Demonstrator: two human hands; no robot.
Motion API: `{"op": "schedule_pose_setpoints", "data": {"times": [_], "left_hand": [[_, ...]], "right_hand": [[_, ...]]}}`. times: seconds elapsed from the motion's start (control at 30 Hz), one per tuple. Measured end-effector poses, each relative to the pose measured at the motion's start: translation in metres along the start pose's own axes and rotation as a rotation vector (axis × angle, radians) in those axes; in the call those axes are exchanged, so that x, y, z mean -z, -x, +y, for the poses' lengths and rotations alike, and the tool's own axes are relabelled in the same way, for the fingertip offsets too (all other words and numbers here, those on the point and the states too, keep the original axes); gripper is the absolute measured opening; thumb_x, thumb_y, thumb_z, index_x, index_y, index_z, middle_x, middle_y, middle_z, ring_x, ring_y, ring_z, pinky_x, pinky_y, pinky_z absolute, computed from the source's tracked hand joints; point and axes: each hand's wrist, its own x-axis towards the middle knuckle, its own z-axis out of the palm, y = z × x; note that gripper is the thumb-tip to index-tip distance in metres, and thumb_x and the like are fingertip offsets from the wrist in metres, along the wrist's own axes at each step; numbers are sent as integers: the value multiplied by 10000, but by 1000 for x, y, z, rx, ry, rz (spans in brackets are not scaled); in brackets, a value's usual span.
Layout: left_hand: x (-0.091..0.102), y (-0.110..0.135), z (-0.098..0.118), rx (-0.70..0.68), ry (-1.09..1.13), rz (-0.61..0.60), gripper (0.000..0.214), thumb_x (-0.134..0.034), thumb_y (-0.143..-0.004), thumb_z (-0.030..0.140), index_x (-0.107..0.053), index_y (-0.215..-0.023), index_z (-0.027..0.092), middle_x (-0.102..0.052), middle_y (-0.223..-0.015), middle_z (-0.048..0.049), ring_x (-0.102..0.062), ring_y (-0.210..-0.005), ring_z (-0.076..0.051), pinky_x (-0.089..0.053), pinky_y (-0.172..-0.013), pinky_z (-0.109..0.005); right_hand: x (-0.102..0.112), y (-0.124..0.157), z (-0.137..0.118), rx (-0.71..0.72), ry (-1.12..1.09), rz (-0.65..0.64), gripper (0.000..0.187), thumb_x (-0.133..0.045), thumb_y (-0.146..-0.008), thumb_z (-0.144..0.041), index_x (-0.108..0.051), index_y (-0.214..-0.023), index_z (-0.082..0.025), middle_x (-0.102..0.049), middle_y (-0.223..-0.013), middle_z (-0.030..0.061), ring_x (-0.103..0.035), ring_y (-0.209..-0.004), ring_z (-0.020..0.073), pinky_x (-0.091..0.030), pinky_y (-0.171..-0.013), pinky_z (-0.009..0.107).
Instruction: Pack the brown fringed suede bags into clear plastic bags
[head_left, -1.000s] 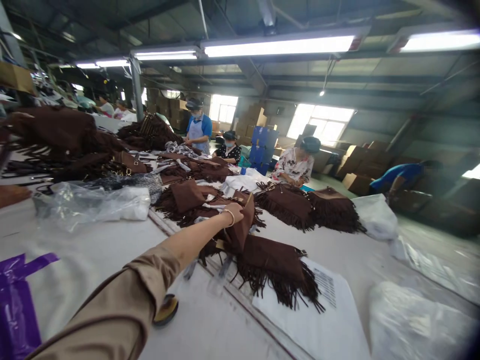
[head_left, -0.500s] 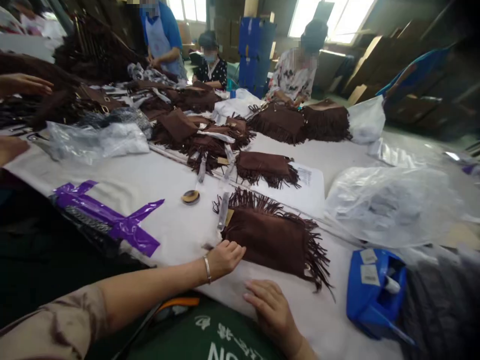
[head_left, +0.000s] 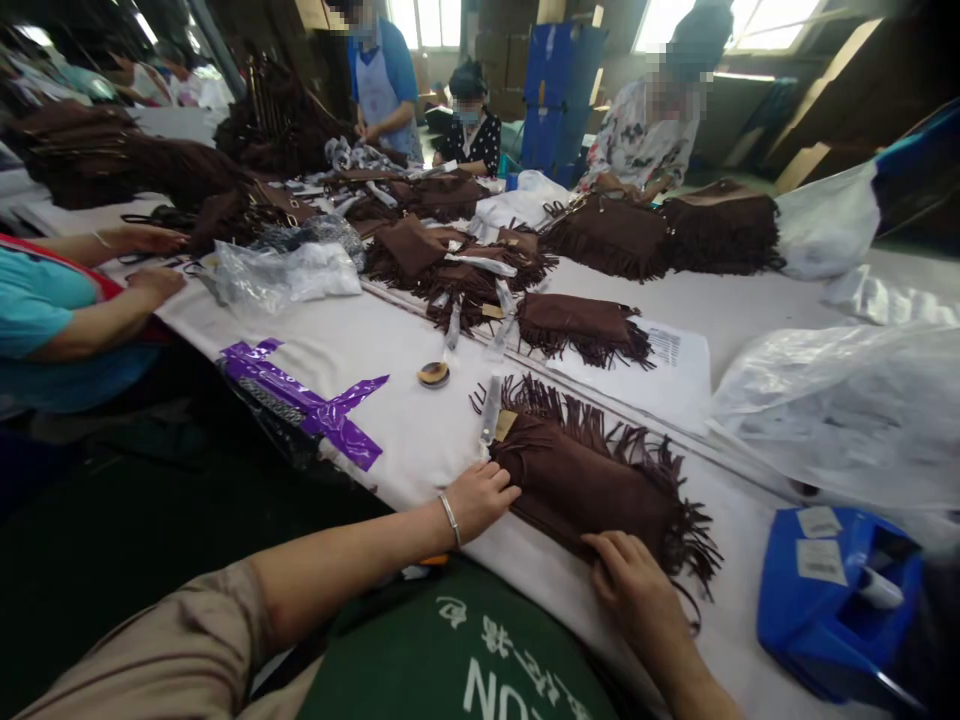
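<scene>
While beside fringed bag [head_left: 592,485], blue container [head_left: 787,620] with white contents [head_left: 881,588]

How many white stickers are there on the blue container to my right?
2 on the blue container: the upper sticker near its top edge, the lower sticker just below. Any on its hidden sides can't be seen.

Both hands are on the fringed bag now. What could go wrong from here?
1. The fringe splays along the far side of the brown bag, so strands might fold under or tangle if the bag is turned.
2. A thin dark loop lies close beside the right hand and could snag on it.
3. The plastic-wrapped strip lies just beyond the left hand and might get caught.
</scene>
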Motion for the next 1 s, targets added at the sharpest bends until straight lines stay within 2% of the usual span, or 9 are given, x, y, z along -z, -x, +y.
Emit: {"op": "schedule_pose_setpoints", "data": {"times": [0.1, 0.2, 0.27, 0.4, 0.5, 0.6, 0.8, 0.9, 1.0], "left_hand": [[15, 28, -8, 62, 275, 71, 209, -502, -914, 334, -633, -986, 188, -600, -890, -53, -515, -893, -187, -414, -825, -341], [27, 40, -31, 273, 466, 209, 276, -434, -943, 332, -650, -898, 167, -635, -851, -51, -538, -859, -164, -413, -861, -316], [27, 31, -49, 445, 494, 187, 304, -439, -933, 389, -649, -900, 171, -645, -825, -44, -560, -817, -165, -428, -824, -302], [14, -18, -72, 705, 505, -20, 428, -520, -852, 530, -575, -1081, 173, -653, -774, -39, -615, -767, -197, -451, -737, -288], [2, -52, -78, 780, 516, -42, 423, -629, -776, 488, -572, -1023, 149, -664, -864, -84, -630, -850, -245, -458, -757, -309], [-3, -56, -88, 817, 580, -9, 218, -634, -769, 353, -591, -847, 153, -668, -807, -69, -636, -815, -219, -465, -732, -285], [5, 31, -104, 965, 787, 120, 255, -450, -887, 385, -540, -903, 147, -603, -573, 15, -528, -463, -107, -413, -482, -202], [8, 79, -82, 975, 952, 190, 363, -457, -867, 509, -546, -861, 157, -559, -503, 41, -458, -404, -93, -359, -434, -188], [6, 102, -42, 884, 1136, -2, 437, -486, -828, 579, -592, -802, 156, -538, -457, 41, -446, -399, -96, -332, -430, -191]], "right_hand": [[7, 29, -15, -93, -171, -104, 235, -486, -870, -240, -562, -1092, -252, -607, -994, 51, -575, -915, 211, -491, -807, 341], [18, 26, -27, -238, -352, -121, 207, -497, -890, -369, -580, -1051, -268, -620, -1019, 42, -582, -947, 205, -473, -848, 335], [24, -3, -37, -297, -449, -75, 228, -483, -894, -417, -604, -1003, -258, -633, -1012, 43, -586, -950, 202, -454, -873, 333], [16, -101, -56, -362, -462, 39, 276, -481, -878, -452, -639, -888, -226, -653, -915, 48, -594, -862, 205, -436, -817, 337], [-3, -164, -63, -429, -397, 15, 291, -547, -819, -468, -643, -775, -196, -635, -780, 60, -569, -716, 197, -410, -689, 328], [-18, -190, -64, -447, -426, -5, 289, -610, -760, -457, -612, -679, -180, -584, -626, 30, -522, -597, 169, -383, -619, 305], [-2, -159, -76, -474, -657, 49, 342, -529, -820, -501, -603, -870, -171, -623, -729, 10, -552, -649, 149, -428, -629, 266], [10, -141, -98, -493, -892, 10, 321, -582, -798, -484, -592, -877, -173, -629, -749, 16, -563, -661, 152, -437, -605, 254], [9, -130, -121, -496, -1075, -99, 338, -563, -810, -499, -553, -892, -172, -634, -753, 30, -586, -628, 163, -411, -501, 237]]}}
